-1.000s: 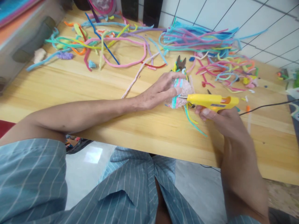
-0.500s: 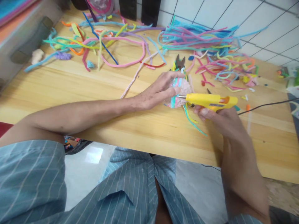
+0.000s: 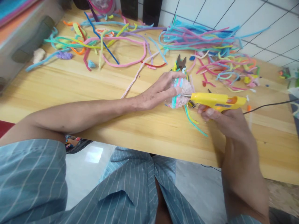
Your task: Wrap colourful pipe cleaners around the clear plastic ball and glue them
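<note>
My left hand (image 3: 163, 90) is closed around a pale pink, rounded object (image 3: 186, 87) banded with blue and pink pipe cleaners. Its exact kind is unclear, and my fingers cover its left side. In my right hand (image 3: 217, 116) is a yellow glue gun (image 3: 210, 99), gripped by its handle. The metal nozzle points left, right at the pale surface beside the bands; whether it touches I cannot tell. Behind the object lie pliers (image 3: 180, 62) with dark jaws. Green and yellow strands (image 3: 193, 123) stick out below it on the wooden table (image 3: 140, 133).
Loose coloured pipe cleaners (image 3: 123, 40) spread over the back left. A thick bundle of blue and pink ones (image 3: 198, 35) rests against the tiled wall (image 3: 245, 18), with cut scraps (image 3: 233, 70) in front. A black cord (image 3: 271, 103) runs off right. At left stands a plastic box (image 3: 30, 40).
My right hand has drawn the glue gun a little to the right, so its nozzle has moved off the bands onto the pale surface. My left hand keeps its hold.
</note>
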Motion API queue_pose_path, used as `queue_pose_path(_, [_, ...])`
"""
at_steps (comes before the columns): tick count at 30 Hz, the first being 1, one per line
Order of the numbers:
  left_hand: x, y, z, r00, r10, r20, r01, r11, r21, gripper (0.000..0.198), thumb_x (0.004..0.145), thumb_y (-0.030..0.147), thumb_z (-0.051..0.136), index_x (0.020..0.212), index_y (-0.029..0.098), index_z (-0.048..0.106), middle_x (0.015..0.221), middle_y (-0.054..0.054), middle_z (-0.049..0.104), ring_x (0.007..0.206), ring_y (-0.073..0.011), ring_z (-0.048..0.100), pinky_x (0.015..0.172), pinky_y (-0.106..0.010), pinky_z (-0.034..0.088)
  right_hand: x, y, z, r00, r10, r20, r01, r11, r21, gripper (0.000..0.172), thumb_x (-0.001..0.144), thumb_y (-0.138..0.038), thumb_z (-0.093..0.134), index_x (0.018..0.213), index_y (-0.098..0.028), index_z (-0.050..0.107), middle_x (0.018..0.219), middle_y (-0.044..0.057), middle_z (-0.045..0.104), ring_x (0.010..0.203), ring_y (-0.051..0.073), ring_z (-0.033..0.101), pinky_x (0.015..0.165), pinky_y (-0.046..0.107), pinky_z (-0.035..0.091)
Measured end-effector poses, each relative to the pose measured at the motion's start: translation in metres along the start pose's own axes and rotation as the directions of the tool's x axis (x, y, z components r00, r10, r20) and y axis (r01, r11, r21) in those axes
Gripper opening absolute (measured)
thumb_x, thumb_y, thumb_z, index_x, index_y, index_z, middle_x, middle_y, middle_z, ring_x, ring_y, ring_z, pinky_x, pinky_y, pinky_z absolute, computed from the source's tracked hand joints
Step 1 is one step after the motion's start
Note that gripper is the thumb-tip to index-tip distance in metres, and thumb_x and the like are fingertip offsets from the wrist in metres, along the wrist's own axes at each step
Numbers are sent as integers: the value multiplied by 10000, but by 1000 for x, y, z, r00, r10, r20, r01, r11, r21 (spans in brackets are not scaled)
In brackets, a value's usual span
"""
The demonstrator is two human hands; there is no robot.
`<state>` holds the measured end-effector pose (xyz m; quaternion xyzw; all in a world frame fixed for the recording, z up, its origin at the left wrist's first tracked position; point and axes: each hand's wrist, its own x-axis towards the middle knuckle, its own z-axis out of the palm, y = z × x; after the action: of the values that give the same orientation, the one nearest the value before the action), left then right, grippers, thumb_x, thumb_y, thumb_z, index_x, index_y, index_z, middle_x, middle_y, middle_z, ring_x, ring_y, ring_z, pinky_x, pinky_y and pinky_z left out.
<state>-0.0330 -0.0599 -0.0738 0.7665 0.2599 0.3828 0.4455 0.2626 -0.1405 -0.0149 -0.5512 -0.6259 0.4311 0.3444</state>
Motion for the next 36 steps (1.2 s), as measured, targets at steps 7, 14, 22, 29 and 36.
queue_pose_path(7, [0, 0, 0, 1000, 17, -3, -17, 1000, -19, 697, 1056, 840, 533, 1544, 350, 609, 1685, -75, 602, 1643, -390, 516, 1436, -601, 398, 3, -3, 4, 1000, -4, 21, 5, 1000, -26, 373, 807, -590, 926, 791, -255, 763, 717, -1, 658, 669, 181, 569, 633, 349, 503])
queue_pose_path(14, [1, -4, 3, 999, 26, -32, -27, 999, -36, 703, 1045, 855, 543, 1518, 340, 626, 1647, -80, 627, 1612, -377, 541, 1405, -589, 440, 3, -1, 4, 998, -44, 38, 46, 999, -30, 362, 817, -582, 924, 793, -257, 766, 702, -15, 656, 638, 163, 562, 618, 333, 500])
queue_pose_path(22, [2, -3, 3, 999, 36, -26, -36, 999, 14, 694, 1054, 862, 509, 1526, 364, 611, 1655, -59, 631, 1617, -383, 545, 1399, -623, 447, 3, -1, 3, 999, -13, 30, 14, 998, -60, 367, 842, -573, 881, 731, -258, 728, 737, 15, 677, 705, 199, 599, 679, 372, 547])
queue_pose_path(29, [1, -2, 3, 999, 45, -23, -45, 999, -2, 634, 1068, 819, 533, 1492, 358, 638, 1650, -74, 623, 1635, -400, 526, 1414, -650, 418, 4, -1, 5, 997, 5, 72, -4, 1000, -20, 413, 812, -629, 941, 796, -259, 758, 795, 7, 711, 679, 178, 566, 702, 380, 526])
queue_pose_path(36, [1, -5, 3, 999, 41, -20, -42, 999, -18, 658, 1069, 825, 529, 1520, 353, 610, 1661, -73, 615, 1632, -381, 531, 1408, -624, 434, 6, 3, 2, 995, 10, 100, -25, 989, 146, 484, 826, -684, 928, 836, -227, 769, 696, -13, 620, 619, 146, 480, 620, 347, 395])
